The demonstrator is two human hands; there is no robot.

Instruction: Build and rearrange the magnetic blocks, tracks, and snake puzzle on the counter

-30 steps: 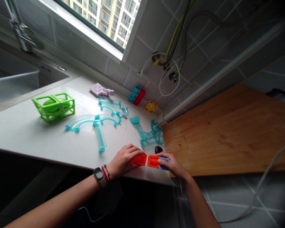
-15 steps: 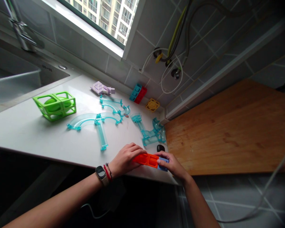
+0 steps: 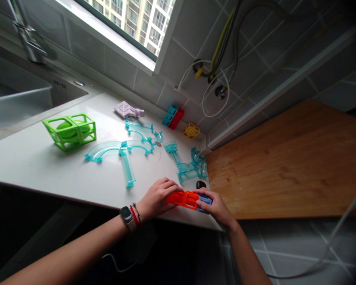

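My left hand (image 3: pixel 159 199) is closed around the left end of an orange toy block (image 3: pixel 190 200) with an open frame. At its other end a blue toy block (image 3: pixel 204 203) lies against it, and my right hand (image 3: pixel 216 206) grips this blue piece between thumb and fingers. Both blocks are in line at the counter's front edge; whether they are joined I cannot tell. Just beyond them is a small black object (image 3: pixel 201 185). Teal see-through track pieces (image 3: pixel 190 174) lie behind my hands, and a longer joined track (image 3: pixel 128 170) spreads to the left.
A green frame block (image 3: pixel 69 132) stands at the left near the sink (image 3: pixel 47 103). Lilac pieces (image 3: pixel 126 109), a blue-and-red block pair (image 3: pixel 173 117) and a yellow block (image 3: pixel 191 131) sit along the wall. A wooden board (image 3: pixel 284 166) borders the counter on the right.
Almost nothing differs. The right hand and the blue block have shifted very slightly; both hands keep their hold, and the view has moved a little.
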